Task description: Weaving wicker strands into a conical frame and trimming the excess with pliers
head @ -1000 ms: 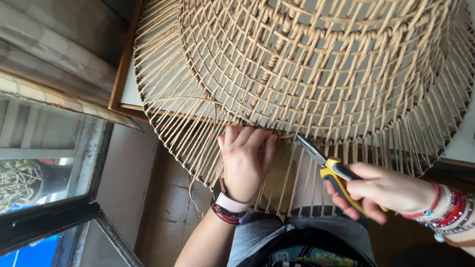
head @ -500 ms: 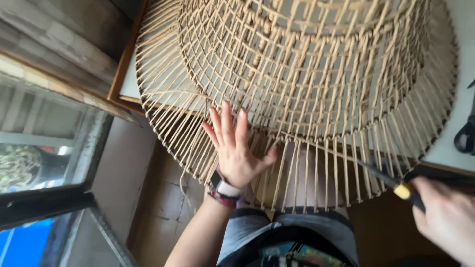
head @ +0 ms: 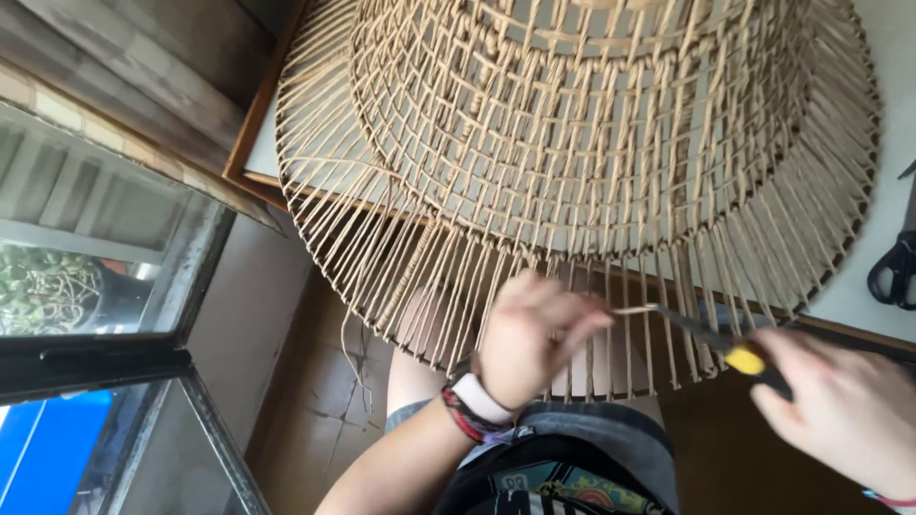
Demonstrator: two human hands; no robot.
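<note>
A large woven cord lampshade [head: 592, 143] with a wire frame lies tilted over the table edge, its spokes hanging toward my lap. My left hand [head: 534, 334], with a watch and bracelets on the wrist, is curled at the lower spokes, its fingers closed on a pale cord strand [head: 630, 309]. My right hand [head: 844, 410] grips pliers with yellow-and-black handles [head: 739, 358]. The pliers' tips meet the strand's end just right of my left fingers. Both hands are blurred.
Black scissors [head: 897, 262] lie on the white tabletop [head: 892, 124] at the right edge. The table's wooden rim [head: 253, 143] runs along the left. A window with a potted plant [head: 43, 291] behind it is on the left, with tiled floor [head: 315, 410] below.
My left hand went from flat and spread on the spokes to curled around a strand. My right hand swung the pliers back in from the right to meet it.
</note>
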